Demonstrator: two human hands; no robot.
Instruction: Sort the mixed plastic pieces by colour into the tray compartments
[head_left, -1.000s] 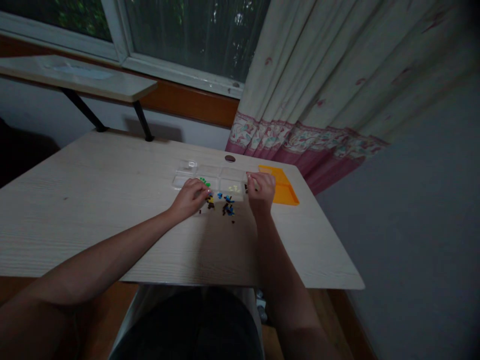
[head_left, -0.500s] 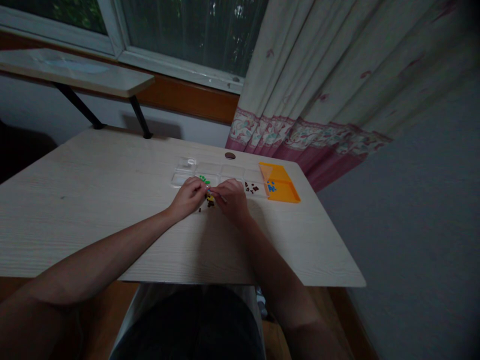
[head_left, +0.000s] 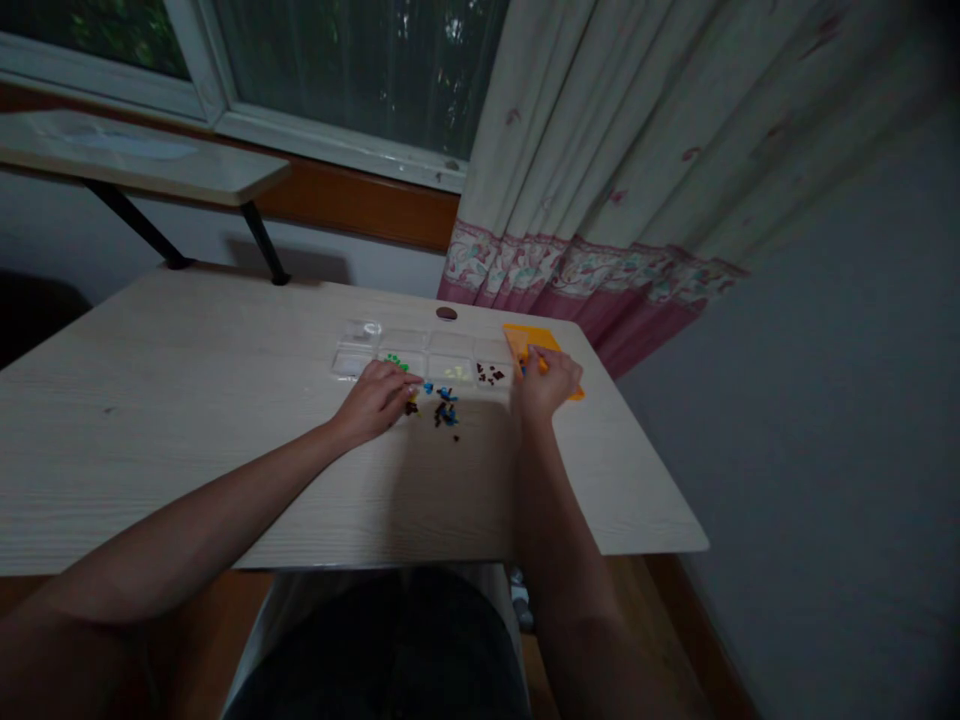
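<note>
A pale worktop (head_left: 225, 470) lies beneath the left grip (head_left: 375, 398) and right grip (head_left: 551, 382). Beyond the left grip, farther left — a raised shelf (head_left: 150, 150) on black legs (head_left: 264, 245), then a white-framed window (head_left: 360, 90). A flowered curtain (head_left: 570, 150) hangs behind the right grip, a plain wall (head_left: 787, 430) to its right. Brown floor (head_left: 202, 628) shows nearer than both — all dimly lit.

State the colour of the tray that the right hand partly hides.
The tray is bright yellow-orange, as seen in the head view, the only one.
</note>
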